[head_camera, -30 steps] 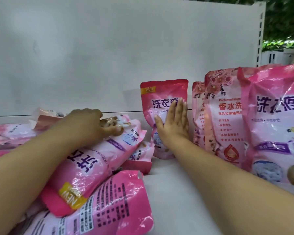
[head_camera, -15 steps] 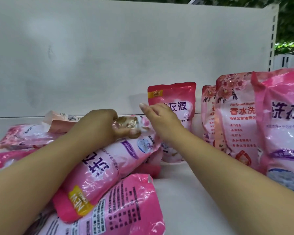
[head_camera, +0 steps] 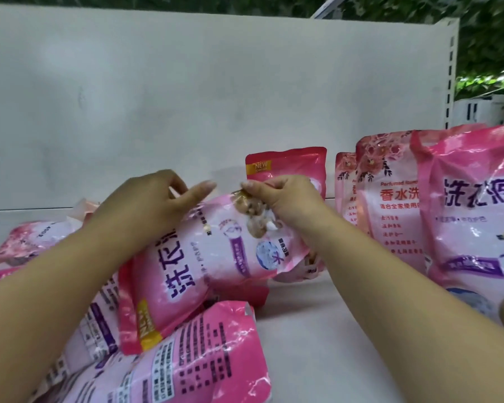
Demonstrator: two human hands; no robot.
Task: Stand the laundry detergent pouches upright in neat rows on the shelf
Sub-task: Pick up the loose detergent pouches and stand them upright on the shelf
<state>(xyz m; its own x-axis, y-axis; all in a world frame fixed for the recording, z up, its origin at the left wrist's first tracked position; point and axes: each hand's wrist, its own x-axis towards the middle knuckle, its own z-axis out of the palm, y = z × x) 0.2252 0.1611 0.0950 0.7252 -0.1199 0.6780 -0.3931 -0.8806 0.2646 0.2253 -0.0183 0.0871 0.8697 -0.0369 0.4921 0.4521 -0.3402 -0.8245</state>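
Head view, close, down onto shelf (head_camera: 317, 330)

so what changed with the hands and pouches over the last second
The right hand left the standing pouch at the back and now pinches the far end of the lying pouch. The left hand loosened its grip there, and that end has lifted. The upright pouches on the right stayed put.
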